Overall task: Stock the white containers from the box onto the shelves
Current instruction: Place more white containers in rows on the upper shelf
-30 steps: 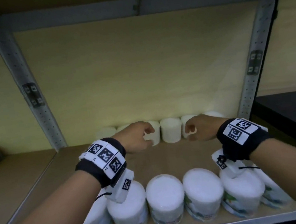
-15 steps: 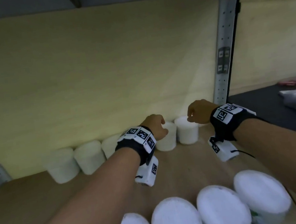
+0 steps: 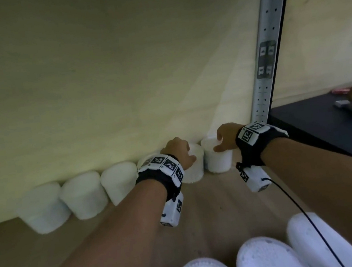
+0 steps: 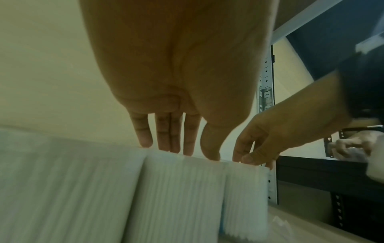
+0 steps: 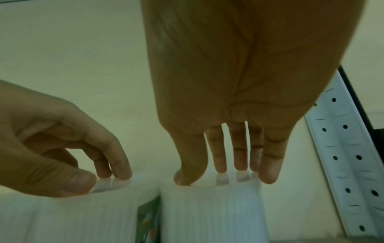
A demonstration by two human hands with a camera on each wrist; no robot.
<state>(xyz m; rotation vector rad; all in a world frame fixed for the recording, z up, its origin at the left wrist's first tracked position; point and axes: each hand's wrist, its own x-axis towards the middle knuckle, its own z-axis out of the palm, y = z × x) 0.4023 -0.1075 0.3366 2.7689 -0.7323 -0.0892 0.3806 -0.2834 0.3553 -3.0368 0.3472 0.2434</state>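
Note:
Several white containers stand in a row along the shelf's back wall. My left hand (image 3: 178,153) reaches over the second from the right (image 3: 194,171); thumb and fingertips pinch its lid, as the right wrist view shows (image 5: 99,177). My right hand (image 3: 225,138) sits on the end container (image 3: 218,161) beside the upright, thumb in front, fingers over the top (image 5: 224,177). In the left wrist view my left hand's fingertips (image 4: 145,144) touch that container's top edge (image 4: 182,189). Both containers stand upright on the shelf board (image 3: 213,206).
A front row of white lidded containers (image 3: 265,258) stands near the shelf's front edge, under my forearms. A perforated metal upright (image 3: 268,42) bounds the bay on the right, with a black surface (image 3: 327,131) beyond it. A cable hangs from my right wrist.
Both hands have moved right along the back row to its last two containers. My head view has swung right and dropped closer to the shelf.

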